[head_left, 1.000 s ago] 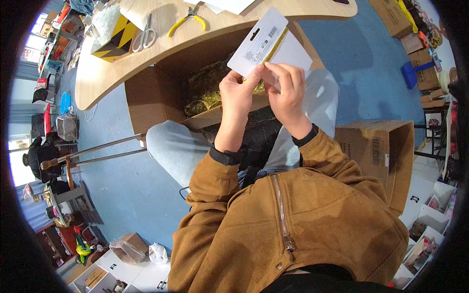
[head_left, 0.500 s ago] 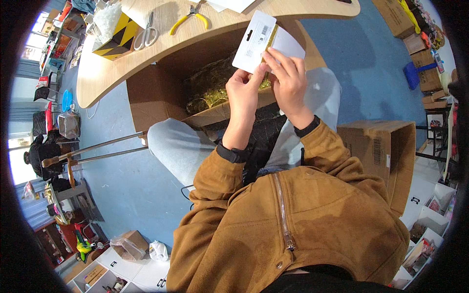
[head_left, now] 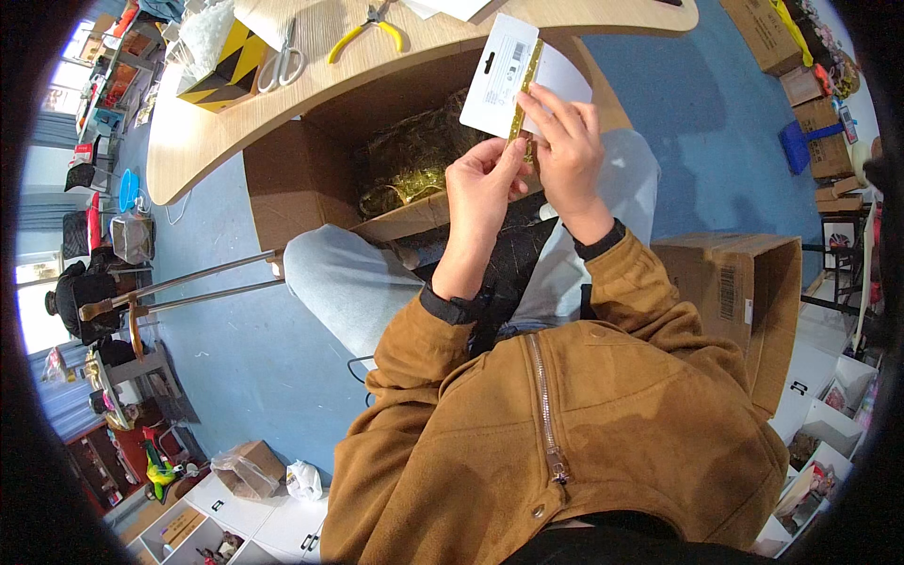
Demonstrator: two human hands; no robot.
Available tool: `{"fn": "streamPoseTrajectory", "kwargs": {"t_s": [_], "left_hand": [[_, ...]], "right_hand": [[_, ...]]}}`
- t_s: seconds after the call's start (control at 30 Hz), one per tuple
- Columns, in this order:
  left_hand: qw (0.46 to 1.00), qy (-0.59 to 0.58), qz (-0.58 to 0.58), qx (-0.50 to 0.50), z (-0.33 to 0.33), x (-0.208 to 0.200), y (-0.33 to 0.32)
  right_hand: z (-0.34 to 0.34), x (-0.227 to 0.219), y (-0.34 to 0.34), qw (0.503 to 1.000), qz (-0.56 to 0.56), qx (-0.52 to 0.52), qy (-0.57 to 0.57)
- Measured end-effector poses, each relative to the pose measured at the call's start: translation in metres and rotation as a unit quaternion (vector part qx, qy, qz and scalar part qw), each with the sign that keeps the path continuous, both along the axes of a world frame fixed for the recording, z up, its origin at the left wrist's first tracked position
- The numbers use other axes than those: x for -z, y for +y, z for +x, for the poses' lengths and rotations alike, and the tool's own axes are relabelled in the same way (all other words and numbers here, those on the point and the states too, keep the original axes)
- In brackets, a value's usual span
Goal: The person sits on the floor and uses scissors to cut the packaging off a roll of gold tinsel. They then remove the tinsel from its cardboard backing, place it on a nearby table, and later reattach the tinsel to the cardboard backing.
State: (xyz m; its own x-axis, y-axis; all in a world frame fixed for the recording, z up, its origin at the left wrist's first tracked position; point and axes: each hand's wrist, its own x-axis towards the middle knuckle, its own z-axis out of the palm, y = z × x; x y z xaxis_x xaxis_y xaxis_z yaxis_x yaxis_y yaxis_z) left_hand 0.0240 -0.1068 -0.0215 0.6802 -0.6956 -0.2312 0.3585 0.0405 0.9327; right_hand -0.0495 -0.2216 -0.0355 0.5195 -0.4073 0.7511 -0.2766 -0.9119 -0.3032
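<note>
White card (head_left: 499, 80) raised in two bare hands above an open carton (head_left: 292, 184), its printed face turned to the wearer. The face bears a barcode and a block of fine print, too small to read, beside a black hang slot (head_left: 489, 63); a narrow gold strip (head_left: 525, 75) runs lengthwise down the card. The left hand (head_left: 480, 188) pinches the strip's lower end between thumb and fingers; the right hand (head_left: 573, 155) grasps the card from the right, fingertips on the strip, its thumb hidden. Crumpled gold material (head_left: 424, 179) lies in the carton below, under the curved edge of a wooden table (head_left: 212, 141). On the tabletop are scissors (head_left: 284, 58), yellow-handled pliers (head_left: 350, 40) and a black-and-yellow striped box (head_left: 226, 80). A second carton (head_left: 692, 273), marked with a barcode, stands at the right; metal rods (head_left: 202, 279) extend to the left of the knees. Both forearms, in brown sleeves, angle upward, the wrists close together and the right hand slightly higher.
</note>
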Motion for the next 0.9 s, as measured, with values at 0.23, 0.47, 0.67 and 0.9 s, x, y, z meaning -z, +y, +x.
{"fn": "streamPoseTrajectory", "kwargs": {"t_s": [0.23, 0.47, 0.67, 0.9], "left_hand": [[0.998, 0.053, -0.024, 0.037, -0.003, -0.001, 0.003], [0.998, 0.016, -0.053, -0.003, -0.008, -0.005, 0.003], [0.998, -0.027, -0.054, -0.009, -0.009, -0.021, 0.012], [0.988, -0.143, -0.054, 0.000, 0.001, -0.034, 0.029]], "right_hand": [[-0.001, 0.000, -0.001, 1.000, 0.001, -0.008, -0.004], [-0.004, -0.011, 0.004, 1.000, -0.003, -0.019, -0.017], [-0.011, -0.029, 0.012, 0.998, -0.028, -0.051, -0.011], [-0.032, -0.060, 0.021, 0.992, 0.076, -0.099, -0.033]]}}
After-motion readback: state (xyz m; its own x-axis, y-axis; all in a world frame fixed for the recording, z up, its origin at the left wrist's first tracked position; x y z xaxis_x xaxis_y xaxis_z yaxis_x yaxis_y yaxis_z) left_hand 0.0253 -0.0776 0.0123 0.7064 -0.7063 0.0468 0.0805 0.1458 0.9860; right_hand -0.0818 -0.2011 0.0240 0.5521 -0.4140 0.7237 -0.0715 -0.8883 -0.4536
